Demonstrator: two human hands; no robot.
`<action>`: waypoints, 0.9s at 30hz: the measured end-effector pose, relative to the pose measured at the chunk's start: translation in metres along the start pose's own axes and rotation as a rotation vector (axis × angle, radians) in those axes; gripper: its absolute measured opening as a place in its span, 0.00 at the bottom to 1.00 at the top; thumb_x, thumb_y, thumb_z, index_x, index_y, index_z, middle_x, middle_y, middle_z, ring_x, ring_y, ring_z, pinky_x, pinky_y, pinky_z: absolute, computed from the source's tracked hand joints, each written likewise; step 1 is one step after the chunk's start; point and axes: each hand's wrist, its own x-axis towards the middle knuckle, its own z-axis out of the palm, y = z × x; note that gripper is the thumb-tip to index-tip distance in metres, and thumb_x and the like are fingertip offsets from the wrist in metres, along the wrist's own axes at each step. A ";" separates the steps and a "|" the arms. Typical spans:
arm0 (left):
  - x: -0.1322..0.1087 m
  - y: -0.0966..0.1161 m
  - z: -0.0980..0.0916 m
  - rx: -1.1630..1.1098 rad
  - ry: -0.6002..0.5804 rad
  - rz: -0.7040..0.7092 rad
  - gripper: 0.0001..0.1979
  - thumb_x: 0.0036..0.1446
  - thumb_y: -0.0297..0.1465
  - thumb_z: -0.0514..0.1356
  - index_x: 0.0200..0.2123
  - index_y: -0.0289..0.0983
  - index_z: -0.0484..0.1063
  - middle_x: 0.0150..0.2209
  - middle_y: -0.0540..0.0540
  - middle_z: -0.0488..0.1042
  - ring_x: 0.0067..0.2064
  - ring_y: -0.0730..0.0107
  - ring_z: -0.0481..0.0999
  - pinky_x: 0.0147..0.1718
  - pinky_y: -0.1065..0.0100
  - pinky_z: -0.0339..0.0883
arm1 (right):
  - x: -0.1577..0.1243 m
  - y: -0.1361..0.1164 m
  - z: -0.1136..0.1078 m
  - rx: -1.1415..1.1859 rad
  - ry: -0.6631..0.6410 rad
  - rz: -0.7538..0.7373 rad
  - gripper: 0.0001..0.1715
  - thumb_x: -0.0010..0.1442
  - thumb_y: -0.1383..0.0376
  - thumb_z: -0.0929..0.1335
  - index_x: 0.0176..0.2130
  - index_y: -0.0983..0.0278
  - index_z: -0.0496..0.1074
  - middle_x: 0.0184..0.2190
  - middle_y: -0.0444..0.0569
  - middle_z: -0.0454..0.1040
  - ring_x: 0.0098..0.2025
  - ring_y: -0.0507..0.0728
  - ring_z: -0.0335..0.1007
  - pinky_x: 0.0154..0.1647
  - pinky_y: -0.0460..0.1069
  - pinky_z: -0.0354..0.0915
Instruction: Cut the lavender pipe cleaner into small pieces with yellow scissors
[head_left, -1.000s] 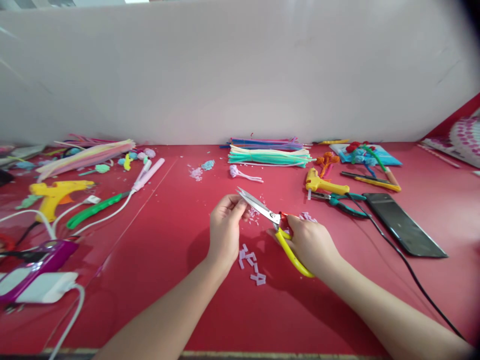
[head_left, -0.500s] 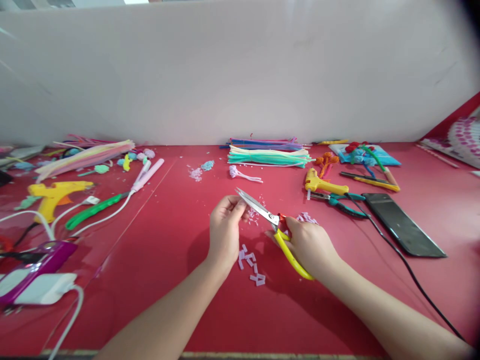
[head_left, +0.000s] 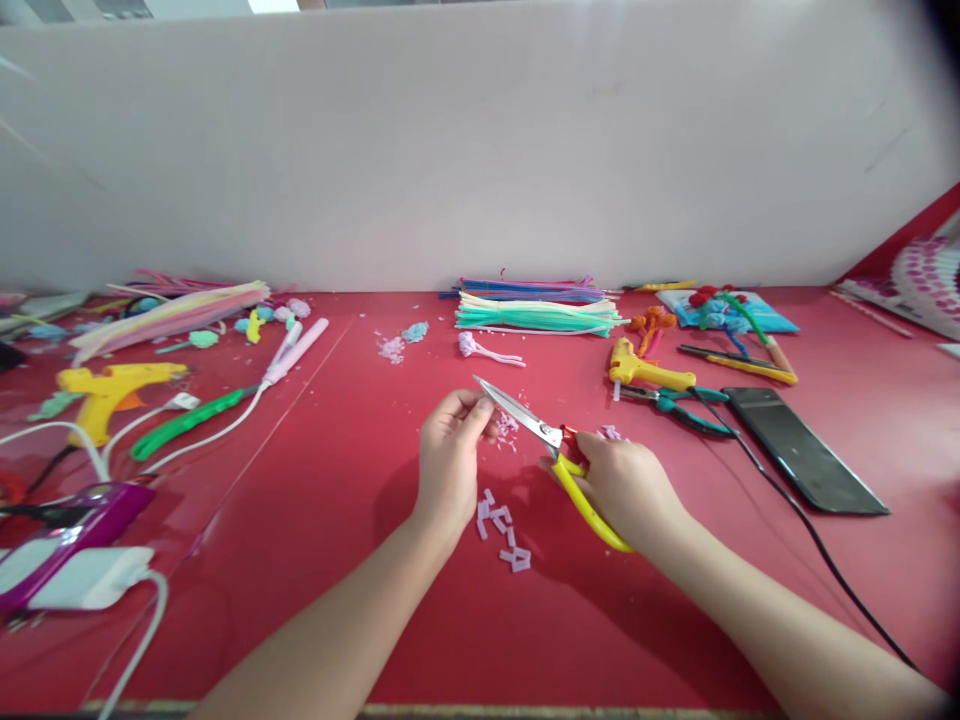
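My right hand [head_left: 626, 490] is closed around the yellow handle of a pair of scissors [head_left: 525, 412], whose blades point up and to the left. The blades are now close together, their tips just above my left hand [head_left: 454, 455]. My left fingers are pinched together beside the blades; whatever they hold is too small or hidden to make out. Below and between the hands lie several short lilac pieces [head_left: 495, 515] on the red table. Fine lilac clippings [head_left: 508, 430] are scattered behind the blades, and more lilac pieces [head_left: 611, 433] lie behind my right hand.
Bundled pipe cleaners [head_left: 536, 312] and a lilac pompom-like piece [head_left: 469, 345] lie at the back. To the right are a yellow glue gun [head_left: 649, 372], teal pliers [head_left: 686, 405] and a phone [head_left: 806, 450]. Another glue gun [head_left: 105, 395], corded tools and a purple device [head_left: 79, 545] stand left.
The scissor blades have come closer together, and my right hand has shifted slightly right. My left hand stays almost in place.
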 end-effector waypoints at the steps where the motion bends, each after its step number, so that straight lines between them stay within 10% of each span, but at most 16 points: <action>1: 0.000 0.000 0.000 -0.007 -0.002 -0.006 0.04 0.49 0.30 0.56 0.29 0.35 0.66 0.25 0.50 0.65 0.26 0.79 0.63 0.27 0.75 0.57 | 0.001 0.001 -0.001 -0.006 0.005 0.010 0.23 0.52 0.46 0.55 0.24 0.62 0.61 0.17 0.46 0.67 0.18 0.51 0.60 0.19 0.45 0.42; 16: -0.001 -0.001 0.006 -0.073 -0.172 -0.203 0.05 0.50 0.31 0.55 0.30 0.35 0.67 0.26 0.50 0.67 0.26 0.79 0.64 0.25 0.75 0.57 | 0.009 0.010 -0.004 0.296 0.068 0.070 0.17 0.50 0.51 0.59 0.23 0.61 0.58 0.16 0.40 0.62 0.18 0.48 0.51 0.18 0.43 0.44; 27: -0.010 -0.008 0.010 0.782 -0.486 0.092 0.07 0.52 0.30 0.52 0.30 0.37 0.70 0.31 0.47 0.71 0.34 0.69 0.69 0.35 0.68 0.61 | 0.016 0.022 -0.002 0.227 0.117 0.088 0.10 0.46 0.58 0.62 0.29 0.60 0.65 0.21 0.42 0.67 0.20 0.49 0.57 0.20 0.43 0.46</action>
